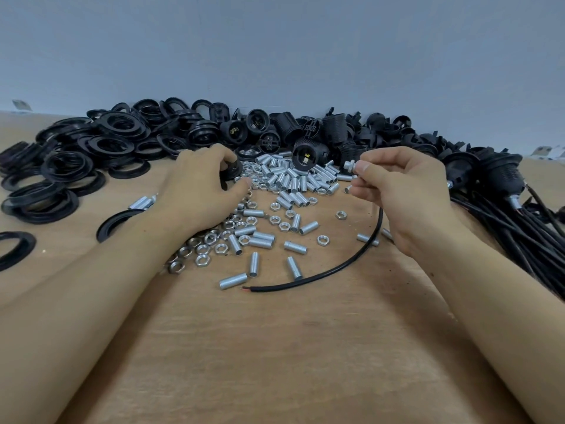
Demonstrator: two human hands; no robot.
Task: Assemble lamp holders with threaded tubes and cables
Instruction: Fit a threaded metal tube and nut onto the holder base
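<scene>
My right hand (400, 185) pinches a short silver threaded tube (351, 165) with a nut on it, held above the table. A black cable (342, 264) hangs from that hand and curves down left, its bare end lying on the wood. My left hand (204, 182) curls its fingers round a black lamp-holder part (230, 172) at the edge of the metal pile. Loose threaded tubes (293, 182) and hex nuts (211, 240) lie scattered between my hands. Black lamp holders (305, 154) are heaped behind them.
Black threaded rings (91, 148) are piled at the left and back left. Finished holders with black cables (513, 215) lie bundled at the right. A grey wall rises behind the wooden table (275, 347), whose near part is bare wood.
</scene>
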